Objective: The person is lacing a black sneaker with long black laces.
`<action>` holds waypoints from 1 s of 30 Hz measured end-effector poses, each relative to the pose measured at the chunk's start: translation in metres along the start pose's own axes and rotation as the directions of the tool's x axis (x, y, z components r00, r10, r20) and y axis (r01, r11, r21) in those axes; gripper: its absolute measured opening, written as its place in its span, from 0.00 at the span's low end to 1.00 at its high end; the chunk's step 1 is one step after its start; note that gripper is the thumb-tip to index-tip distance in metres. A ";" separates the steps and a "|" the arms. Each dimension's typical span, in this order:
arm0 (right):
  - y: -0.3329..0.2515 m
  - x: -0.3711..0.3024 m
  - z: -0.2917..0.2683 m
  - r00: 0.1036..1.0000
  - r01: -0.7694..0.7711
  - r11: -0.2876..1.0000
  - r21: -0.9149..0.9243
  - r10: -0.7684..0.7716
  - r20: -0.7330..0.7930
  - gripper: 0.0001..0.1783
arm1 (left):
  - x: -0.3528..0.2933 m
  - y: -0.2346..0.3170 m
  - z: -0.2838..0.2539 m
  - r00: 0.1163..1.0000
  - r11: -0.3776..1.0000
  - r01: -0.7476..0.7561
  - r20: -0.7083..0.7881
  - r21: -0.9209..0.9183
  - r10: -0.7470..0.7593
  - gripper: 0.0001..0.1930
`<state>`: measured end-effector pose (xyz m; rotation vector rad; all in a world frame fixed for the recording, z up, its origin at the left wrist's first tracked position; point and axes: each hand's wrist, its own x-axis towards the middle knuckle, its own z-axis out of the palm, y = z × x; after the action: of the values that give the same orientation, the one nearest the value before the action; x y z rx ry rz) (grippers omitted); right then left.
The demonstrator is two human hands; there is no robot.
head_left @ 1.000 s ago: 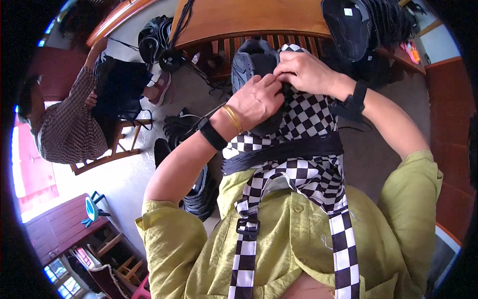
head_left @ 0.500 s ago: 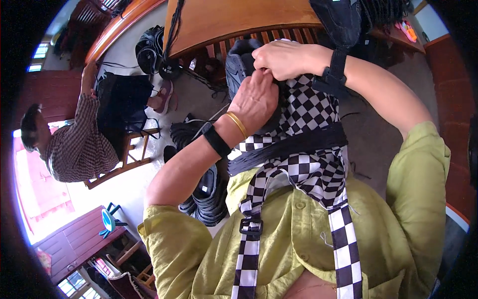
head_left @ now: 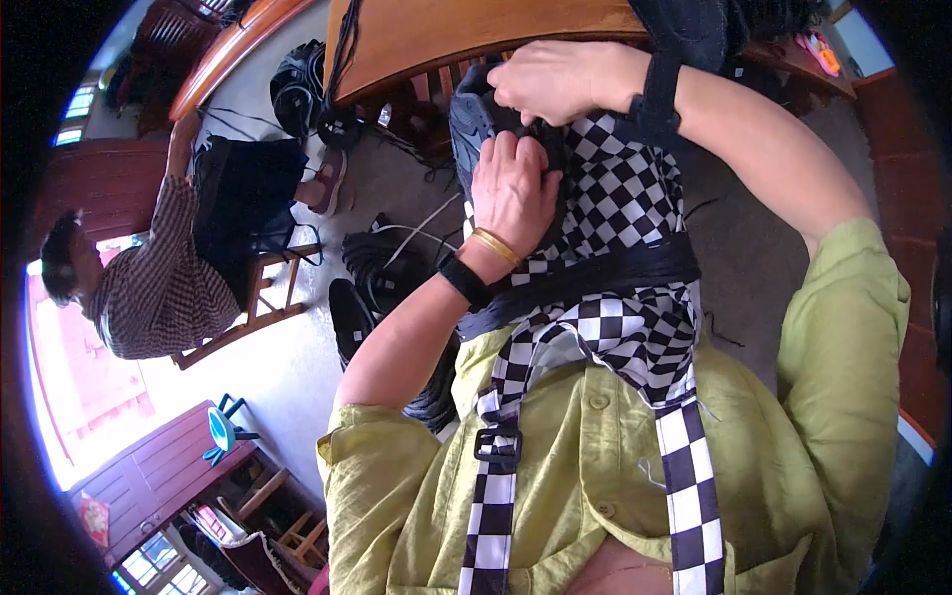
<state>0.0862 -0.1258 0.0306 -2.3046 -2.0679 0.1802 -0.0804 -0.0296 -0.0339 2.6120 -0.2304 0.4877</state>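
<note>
A dark grey and black sneaker [head_left: 468,134] rests on my lap, on the black-and-white checked apron [head_left: 620,188]. My left hand [head_left: 513,188] lies over the shoe's near part, fingers curled and closed. Above it, my right hand [head_left: 555,84] is closed in a pinch at the shoe's opening. Whatever the fingertips grip is hidden behind the hands. A bundle of black shoelaces [head_left: 605,273] lies across my lap below the shoe.
A wooden table [head_left: 476,35] stands ahead, with dark shoes [head_left: 684,30] at its right end. More black shoes [head_left: 382,268] lie on the floor at my left. Another person [head_left: 164,273] sits farther left. A small blue stool [head_left: 223,428] stands behind at the lower left.
My left hand has moved a little right and down, away from the right hand. My right hand has shifted slightly up and left. More of the floor shoes shows.
</note>
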 end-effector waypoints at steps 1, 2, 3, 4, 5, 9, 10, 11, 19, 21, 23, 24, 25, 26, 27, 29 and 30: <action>-0.002 0.002 -0.008 0.997 -0.043 0.999 0.010 0.043 0.067 0.07 | 0.000 0.000 0.000 0.999 0.999 0.029 -0.026 -0.022 -0.029 0.18; -0.003 0.006 -0.006 0.994 -0.065 0.997 0.037 0.061 0.094 0.07 | -0.003 -0.001 -0.002 0.999 0.999 0.035 -0.028 -0.020 -0.035 0.18; -0.005 0.009 -0.006 0.989 -0.086 0.994 0.064 0.078 0.122 0.07 | -0.007 -0.003 -0.004 0.995 0.998 0.038 -0.095 -0.057 -0.043 0.20; -0.004 0.008 -0.006 0.989 -0.081 0.995 0.057 0.073 0.126 0.07 | -0.009 -0.004 -0.005 0.985 0.995 0.034 -0.168 -0.098 -0.051 0.23; -0.003 0.005 -0.006 0.992 -0.096 0.986 0.137 0.084 0.092 0.08 | -0.014 -0.007 -0.009 0.973 0.989 0.068 -0.209 -0.135 -0.096 0.26; -0.014 -0.013 -0.009 0.994 -0.097 0.942 0.322 0.106 -0.009 0.11 | -0.055 -0.018 -0.029 0.937 0.897 0.301 -0.073 -0.323 -0.340 0.24; -0.016 -0.016 -0.007 0.996 -0.067 0.954 0.293 0.079 -0.031 0.11 | -0.063 -0.020 -0.031 0.904 0.840 0.384 -0.028 -0.384 -0.426 0.24; -0.018 -0.017 0.000 0.996 -0.078 0.956 0.282 0.090 -0.028 0.12 | -0.068 -0.022 -0.033 0.863 0.771 0.462 0.022 -0.439 -0.505 0.23; -0.023 -0.010 0.010 0.993 0.010 0.964 0.267 0.022 -0.116 0.07 | -0.060 -0.030 -0.034 0.880 0.766 0.383 -0.049 -0.516 -0.473 0.13; -0.026 -0.008 0.007 0.995 -0.055 0.960 0.276 0.074 -0.059 0.08 | -0.048 -0.032 -0.040 0.983 0.952 0.086 -0.132 -0.294 -0.129 0.09; -0.026 -0.008 0.006 0.996 -0.051 0.961 0.272 0.069 -0.058 0.09 | -0.035 -0.036 -0.046 0.990 0.971 -0.067 -0.133 -0.230 0.036 0.09; -0.025 -0.008 0.006 0.996 -0.049 0.961 0.271 0.068 -0.060 0.10 | -0.031 -0.036 -0.049 0.993 0.976 -0.106 -0.064 -0.189 0.096 0.09; -0.024 -0.009 0.008 0.996 -0.050 0.961 0.271 0.069 -0.059 0.10 | -0.028 -0.038 -0.050 0.988 0.977 -0.150 0.010 -0.153 0.153 0.09; -0.024 -0.009 0.011 0.994 -0.040 0.959 0.282 0.067 -0.088 0.08 | -0.025 -0.040 -0.050 0.987 0.974 -0.153 0.031 -0.170 0.160 0.07; -0.022 -0.009 0.013 0.991 -0.029 0.956 0.293 0.066 -0.117 0.07 | -0.022 -0.041 -0.051 0.986 0.973 -0.153 0.033 -0.171 0.161 0.07; -0.023 -0.009 0.014 0.990 -0.022 0.956 0.294 0.062 -0.127 0.07 | -0.017 -0.042 -0.052 0.982 0.973 -0.159 0.075 -0.167 0.174 0.07; -0.023 -0.009 0.014 0.989 -0.014 0.957 0.291 0.056 -0.137 0.07 | -0.016 -0.043 -0.052 0.982 0.973 -0.158 0.079 -0.168 0.173 0.07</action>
<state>0.0611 -0.1330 0.0196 -2.1132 -1.7976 0.2879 -0.0999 0.0340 -0.0149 2.4708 -0.5014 0.3864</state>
